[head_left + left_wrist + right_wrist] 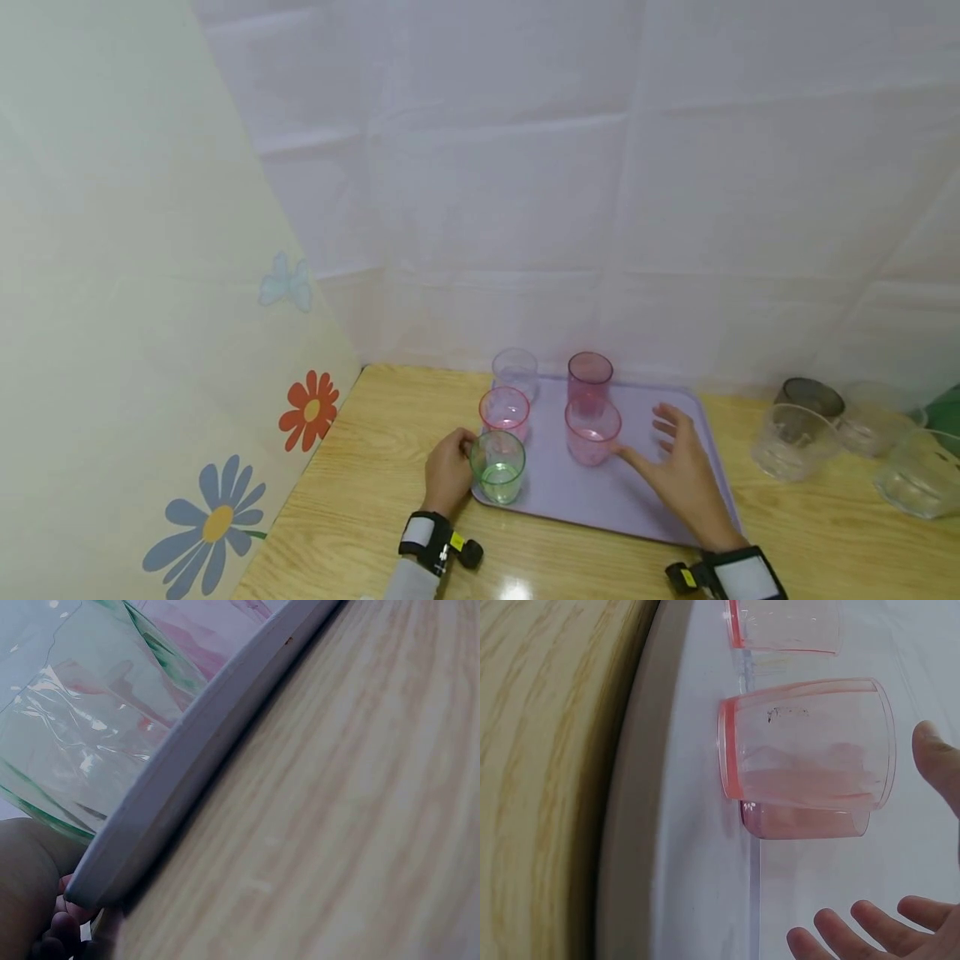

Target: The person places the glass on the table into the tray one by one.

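Observation:
On a lilac tray (592,508) stand several clear and tinted cups. My left hand (448,472) is at the tray's left edge, beside a green cup (498,479); in the left wrist view its curled fingers (66,926) grip the tray's edge (161,784), partly hidden. My right hand (678,475) is spread over the tray's right part, holding nothing. Its thumb is close to the rim of a pink cup (591,442); in the right wrist view a gap shows between thumb (934,757) and cup (810,750). A dark pink cup (589,371) stands just behind that one.
Behind the green cup stand another pink cup (504,412) and a clear cup (515,371). Right of the tray, on the wooden table (360,500), are a grey cup (812,396) and several clear ones (791,446). A white sheet (510,208) hangs behind.

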A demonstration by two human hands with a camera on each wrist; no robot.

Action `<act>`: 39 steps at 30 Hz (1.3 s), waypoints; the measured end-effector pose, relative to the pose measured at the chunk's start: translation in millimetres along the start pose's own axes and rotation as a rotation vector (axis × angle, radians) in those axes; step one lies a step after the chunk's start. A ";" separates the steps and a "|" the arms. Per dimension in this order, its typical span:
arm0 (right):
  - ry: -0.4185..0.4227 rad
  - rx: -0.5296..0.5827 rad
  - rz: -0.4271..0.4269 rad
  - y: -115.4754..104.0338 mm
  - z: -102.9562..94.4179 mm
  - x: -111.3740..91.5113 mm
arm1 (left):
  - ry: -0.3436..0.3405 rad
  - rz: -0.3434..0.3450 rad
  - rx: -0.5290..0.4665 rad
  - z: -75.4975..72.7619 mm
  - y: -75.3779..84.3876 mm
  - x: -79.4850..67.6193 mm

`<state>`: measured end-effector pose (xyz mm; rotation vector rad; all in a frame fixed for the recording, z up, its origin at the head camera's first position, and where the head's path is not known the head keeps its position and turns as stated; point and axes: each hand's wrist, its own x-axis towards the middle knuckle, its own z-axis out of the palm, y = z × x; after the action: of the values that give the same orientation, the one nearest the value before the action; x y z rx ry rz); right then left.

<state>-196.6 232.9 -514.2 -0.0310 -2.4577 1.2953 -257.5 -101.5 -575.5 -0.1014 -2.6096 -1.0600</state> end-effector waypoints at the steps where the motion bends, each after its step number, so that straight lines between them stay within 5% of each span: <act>1: -0.001 -0.004 0.004 0.5 -1.3 -0.4 | -0.001 0.000 -0.001 0.1 0.1 0.0; 33: 0.024 -0.088 0.143 12.4 -37.2 -12.3 | -0.001 -0.004 -0.005 0.7 -0.9 -0.2; 39: 0.045 -0.090 0.112 14.5 -43.6 -14.0 | -0.008 -0.014 -0.015 -0.1 -0.2 -0.6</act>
<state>-171.5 273.4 -507.6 -0.2213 -2.5047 1.2142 -256.9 -101.6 -575.7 -0.0908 -2.6139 -1.0868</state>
